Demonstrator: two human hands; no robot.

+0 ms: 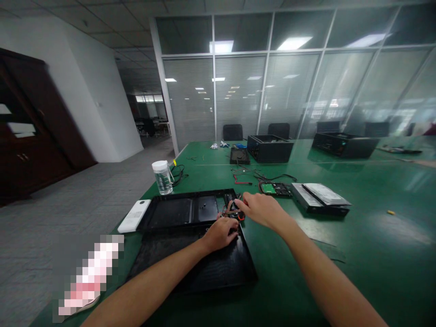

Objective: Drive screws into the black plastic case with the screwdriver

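A shallow black panel with raised rims and rectangular recesses (pixel 170 211) lies on the green table. A second black panel (pixel 194 268) lies nearer me, against its front edge. A bundle of thin coloured wires (pixel 231 209) crosses the first panel's right end, with a small red part (pixel 241 217) beside it. My right hand (pixel 260 210) is closed, thumb and finger pinching at the wires. My left hand (pixel 221 233) rests over the far right part of the nearer panel. Its fingers are curled together, and what they hold is hidden.
Left stand a clear bottle with white lid (pixel 163 178) and a white phone-like slab (pixel 135 216). Right of my hands lie a green circuit board (pixel 269 188) and a silver-and-black drive unit (pixel 320 200). Farther back are loose cables (pixel 275 177) and black computer cases (pixel 270 149).
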